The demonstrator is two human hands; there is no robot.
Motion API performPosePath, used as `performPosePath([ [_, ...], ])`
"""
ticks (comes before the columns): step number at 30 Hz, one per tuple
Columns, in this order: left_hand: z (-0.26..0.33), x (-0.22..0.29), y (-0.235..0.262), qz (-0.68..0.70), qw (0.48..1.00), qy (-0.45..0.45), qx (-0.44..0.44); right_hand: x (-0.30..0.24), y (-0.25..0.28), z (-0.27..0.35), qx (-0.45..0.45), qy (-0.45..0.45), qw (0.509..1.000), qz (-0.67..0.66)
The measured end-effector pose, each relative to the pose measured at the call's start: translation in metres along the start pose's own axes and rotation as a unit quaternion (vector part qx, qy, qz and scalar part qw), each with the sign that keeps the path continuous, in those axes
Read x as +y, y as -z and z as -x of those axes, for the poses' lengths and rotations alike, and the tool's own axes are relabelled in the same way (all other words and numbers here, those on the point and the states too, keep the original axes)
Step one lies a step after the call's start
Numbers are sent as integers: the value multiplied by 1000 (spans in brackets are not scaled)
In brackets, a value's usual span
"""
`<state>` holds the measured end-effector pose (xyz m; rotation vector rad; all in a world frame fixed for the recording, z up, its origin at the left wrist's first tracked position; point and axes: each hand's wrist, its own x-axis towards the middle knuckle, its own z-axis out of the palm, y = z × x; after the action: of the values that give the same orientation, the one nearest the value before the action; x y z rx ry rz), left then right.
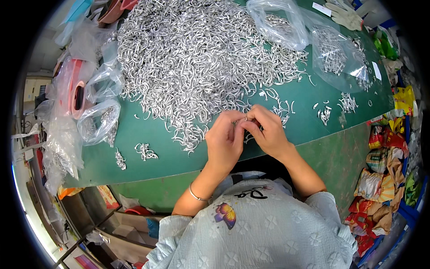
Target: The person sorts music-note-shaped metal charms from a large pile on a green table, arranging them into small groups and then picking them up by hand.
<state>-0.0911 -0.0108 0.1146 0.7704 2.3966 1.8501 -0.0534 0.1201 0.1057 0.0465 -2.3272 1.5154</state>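
A large heap of small curved silvery metal pieces point(188, 54) covers the middle of the green table point(309, 116). At the near edge of the heap my left hand point(225, 139) and my right hand point(268, 132) meet, fingertips pinched together. Between them is a small silvery metal piece point(244, 119), mostly hidden by the fingers. Both hands are closed on it, just above the tabletop. A metal bangle point(197, 193) circles my left wrist.
Clear plastic bags with metal pieces stand at left point(99, 121) and right point(333, 54). Small piles lie at the near left point(146, 151) and right point(347, 103). Pink-handled items point(78, 96) sit at the left edge. Colourful packages point(376, 179) fill the right side beyond the table.
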Motion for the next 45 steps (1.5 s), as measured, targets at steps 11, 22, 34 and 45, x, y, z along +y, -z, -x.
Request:
performPosePath([
  [11, 8, 3, 5, 91, 995, 49, -4, -9, -2, 9, 69, 109, 990, 57],
  [22, 19, 8, 5, -21, 987, -144, 65, -24, 7, 30, -65, -147, 933, -323],
  [34, 19, 6, 12, -63, 963, -250, 79, -34, -5, 44, 121, -179, 966, -140],
  [45, 11, -18, 40, -198, 977, -29, 71, -13, 30, 77, -377, -131, 912, -96],
])
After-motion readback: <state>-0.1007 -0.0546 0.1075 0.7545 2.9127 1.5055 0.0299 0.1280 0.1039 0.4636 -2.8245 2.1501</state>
